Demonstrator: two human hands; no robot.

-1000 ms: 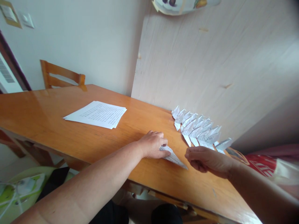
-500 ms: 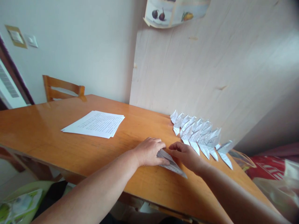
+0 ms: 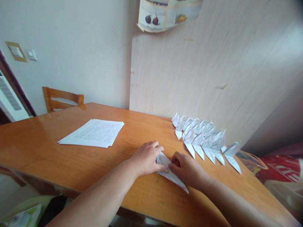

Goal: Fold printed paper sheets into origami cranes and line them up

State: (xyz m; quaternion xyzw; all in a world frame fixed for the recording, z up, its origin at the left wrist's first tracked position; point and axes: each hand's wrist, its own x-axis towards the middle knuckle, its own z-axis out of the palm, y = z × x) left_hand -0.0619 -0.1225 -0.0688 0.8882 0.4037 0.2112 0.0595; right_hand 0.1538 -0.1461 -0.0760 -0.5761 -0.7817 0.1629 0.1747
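A folded sheet of printed paper (image 3: 174,180), narrow and pointed at its near end, lies on the wooden table in front of me. My left hand (image 3: 148,157) grips its far left part, thumb on top and fingers over the far end. At the paper's right edge is my right hand (image 3: 187,168), its fingers curled in and pinching or pressing the paper; the fingertips are partly hidden. Beyond it stand several folded paper pieces (image 3: 203,138) in close rows, pointed tips upward.
To the left lies a stack of printed sheets (image 3: 93,134) on the table (image 3: 47,148). A wooden chair (image 3: 62,94) stands at the far left, and a wall panel rises behind the table. Red and clear bags (image 3: 281,168) sit past the right edge.
My right hand has come down onto the paper's right edge, its fingers now curled in. The upper flap looks flatter and wider. My left hand keeps its grip, and the view has shifted slightly.
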